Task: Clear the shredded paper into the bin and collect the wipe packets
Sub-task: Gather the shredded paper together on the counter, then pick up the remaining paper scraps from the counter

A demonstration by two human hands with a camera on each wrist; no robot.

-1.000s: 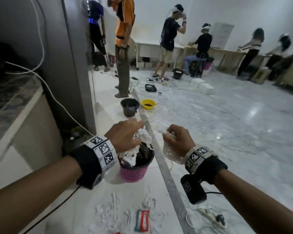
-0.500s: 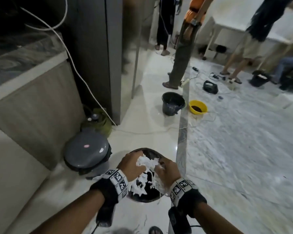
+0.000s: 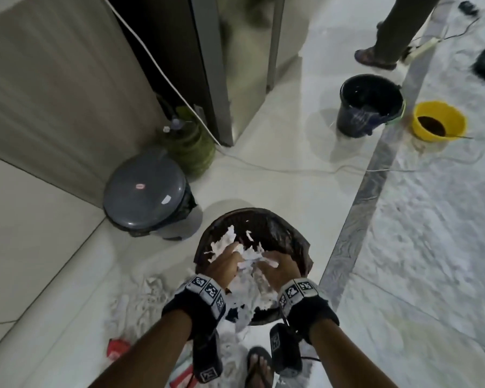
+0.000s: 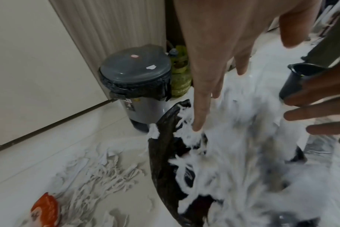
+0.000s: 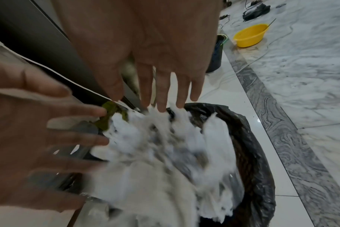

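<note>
We hold our left hand (image 3: 225,261) and right hand (image 3: 281,266) spread, fingers straight, palms facing, over the bin (image 3: 286,236). Paper (image 3: 245,260) sits between them and in the bin below. More paper (image 4: 107,170) and a red packet (image 4: 46,207) lie left of our left hand.

a home kitchen: green gas cylinder (image 3: 189,148), pedal bin (image 3: 147,197), fridge (image 3: 179,51), marble floor (image 3: 431,233).

A pale tiled floor (image 3: 277,141) with a grey marbled strip was seen. On it stood a lined bin (image 3: 286,233), a lidded grey pedal bin (image 3: 144,193), a black bucket (image 3: 370,105) and a yellow bowl (image 3: 438,120). Shredded paper (image 4: 107,170) and a red packet (image 4: 46,210) lay scattered nearby.
</note>
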